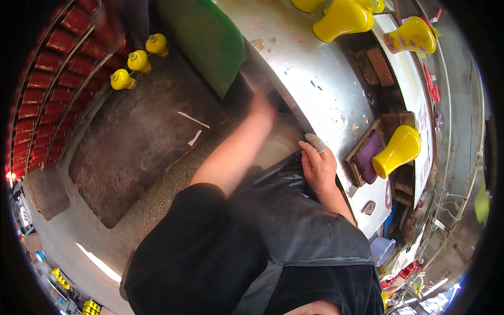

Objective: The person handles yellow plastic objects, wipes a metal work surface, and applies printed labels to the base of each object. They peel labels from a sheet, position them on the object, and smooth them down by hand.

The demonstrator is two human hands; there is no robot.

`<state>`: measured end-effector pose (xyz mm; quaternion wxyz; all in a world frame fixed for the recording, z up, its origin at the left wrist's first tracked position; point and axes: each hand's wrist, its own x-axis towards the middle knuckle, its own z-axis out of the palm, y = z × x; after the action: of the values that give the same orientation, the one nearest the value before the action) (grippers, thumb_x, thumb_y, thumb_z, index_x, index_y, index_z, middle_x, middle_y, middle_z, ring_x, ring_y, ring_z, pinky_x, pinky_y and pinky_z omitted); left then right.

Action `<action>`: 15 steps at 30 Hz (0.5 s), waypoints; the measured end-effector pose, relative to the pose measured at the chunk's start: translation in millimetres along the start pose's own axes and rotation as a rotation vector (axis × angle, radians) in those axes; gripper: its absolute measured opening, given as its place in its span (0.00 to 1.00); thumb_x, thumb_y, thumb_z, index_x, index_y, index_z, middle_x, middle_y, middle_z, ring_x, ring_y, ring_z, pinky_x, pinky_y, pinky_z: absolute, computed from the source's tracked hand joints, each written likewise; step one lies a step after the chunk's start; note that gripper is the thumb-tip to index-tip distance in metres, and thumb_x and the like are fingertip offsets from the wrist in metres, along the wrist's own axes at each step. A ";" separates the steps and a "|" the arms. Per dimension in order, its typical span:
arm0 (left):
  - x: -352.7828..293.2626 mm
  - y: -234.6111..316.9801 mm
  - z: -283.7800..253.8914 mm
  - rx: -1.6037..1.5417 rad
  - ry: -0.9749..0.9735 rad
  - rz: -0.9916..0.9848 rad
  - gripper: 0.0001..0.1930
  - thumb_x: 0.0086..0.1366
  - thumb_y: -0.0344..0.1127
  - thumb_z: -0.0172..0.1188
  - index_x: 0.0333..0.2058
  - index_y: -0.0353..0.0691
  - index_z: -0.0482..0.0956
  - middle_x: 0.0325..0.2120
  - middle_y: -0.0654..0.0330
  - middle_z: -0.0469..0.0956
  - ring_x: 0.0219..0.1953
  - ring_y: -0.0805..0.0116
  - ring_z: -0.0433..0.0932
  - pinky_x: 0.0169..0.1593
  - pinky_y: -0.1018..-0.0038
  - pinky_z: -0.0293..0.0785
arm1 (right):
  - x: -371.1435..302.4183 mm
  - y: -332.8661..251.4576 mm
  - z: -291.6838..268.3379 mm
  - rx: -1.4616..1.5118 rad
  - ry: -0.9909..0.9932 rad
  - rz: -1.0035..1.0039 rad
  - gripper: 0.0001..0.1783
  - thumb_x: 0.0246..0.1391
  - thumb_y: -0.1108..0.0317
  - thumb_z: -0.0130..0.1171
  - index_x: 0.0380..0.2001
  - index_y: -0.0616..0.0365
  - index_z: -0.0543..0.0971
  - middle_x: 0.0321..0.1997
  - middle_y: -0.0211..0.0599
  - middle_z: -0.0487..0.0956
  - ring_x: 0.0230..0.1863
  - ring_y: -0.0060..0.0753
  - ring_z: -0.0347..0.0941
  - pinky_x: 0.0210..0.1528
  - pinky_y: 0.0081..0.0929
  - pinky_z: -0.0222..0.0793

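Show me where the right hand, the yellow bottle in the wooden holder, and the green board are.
right hand [318, 167], head view, back of the hand.
yellow bottle [397, 151], head view, middle of its body.
green board [207, 39], head view, middle of its face.

R hand [318, 167] on metal table [315, 79] edge, L hand [262, 105] blurred under it.

Black short-sleeved top, dark glossy apron, bare forearms, a pale wrap on one right-hand fingertip [316, 142]
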<state>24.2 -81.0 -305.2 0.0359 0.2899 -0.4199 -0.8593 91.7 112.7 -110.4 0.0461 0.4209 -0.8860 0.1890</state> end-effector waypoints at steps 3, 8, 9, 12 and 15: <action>6.7 0.5 7.4 -0.185 0.146 -0.117 0.23 0.73 0.50 0.52 0.57 0.41 0.77 0.53 0.55 0.79 0.54 0.61 0.79 0.55 0.64 0.76 | -0.2 -1.4 0.3 -0.006 -0.004 -0.001 0.22 0.46 0.77 0.66 0.48 0.51 0.82 0.56 0.38 0.80 0.41 0.46 0.77 0.45 0.39 0.75; 41.0 -42.6 -9.2 -0.197 0.148 -0.086 0.27 0.72 0.57 0.56 0.54 0.38 0.78 0.43 0.52 0.82 0.45 0.51 0.82 0.48 0.39 0.78 | 0.9 -3.2 -0.5 -0.007 -0.062 0.024 0.18 0.51 0.77 0.66 0.46 0.52 0.83 0.54 0.41 0.81 0.43 0.47 0.79 0.45 0.38 0.76; 46.5 -51.8 -12.6 -0.164 0.186 -0.132 0.26 0.71 0.56 0.57 0.53 0.38 0.79 0.42 0.52 0.82 0.44 0.50 0.82 0.47 0.37 0.78 | 1.0 -3.0 -0.1 -0.010 -0.056 0.015 0.18 0.50 0.77 0.66 0.46 0.52 0.83 0.54 0.40 0.81 0.43 0.47 0.79 0.45 0.38 0.76; 50.7 -62.5 -19.1 -0.178 0.059 0.067 0.25 0.70 0.53 0.60 0.54 0.36 0.78 0.44 0.51 0.82 0.45 0.49 0.82 0.45 0.35 0.79 | 1.8 -1.5 2.7 -0.008 -0.041 -0.026 0.20 0.48 0.77 0.66 0.47 0.51 0.83 0.55 0.40 0.80 0.41 0.47 0.78 0.44 0.38 0.76; 35.0 -39.4 -20.1 0.014 0.082 0.031 0.25 0.69 0.51 0.61 0.54 0.35 0.78 0.46 0.51 0.82 0.47 0.51 0.82 0.44 0.43 0.80 | 5.5 0.6 7.6 0.029 -0.052 -0.066 0.24 0.46 0.76 0.65 0.49 0.49 0.82 0.55 0.41 0.79 0.40 0.48 0.77 0.44 0.40 0.75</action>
<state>13.0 -80.3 -360.5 0.0643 0.3186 -0.4284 -0.8431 88.3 106.2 -116.2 0.0232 0.4554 -0.8696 0.1894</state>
